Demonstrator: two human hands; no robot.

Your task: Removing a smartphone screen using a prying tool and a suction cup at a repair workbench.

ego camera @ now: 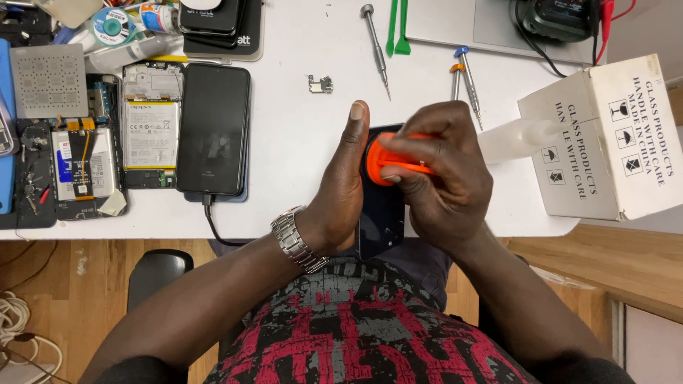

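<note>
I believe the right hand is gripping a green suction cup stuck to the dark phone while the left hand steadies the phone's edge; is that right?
Not quite: the suction cup is orange, not green, as the head view shows. The rest holds: the right hand grips it on the dark phone, and the left hand steadies the phone's edge.

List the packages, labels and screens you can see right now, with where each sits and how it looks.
Cardboard box: right edge of the table, white, black handling symbols on its side.
Dark phone screen: left of centre, black rectangle, switched off, cable at its bottom.
Battery label: in the opened phone beside that screen, white with a yellow strip.
Phone: dark blue, between both hands, orange suction cup on it.
</note>
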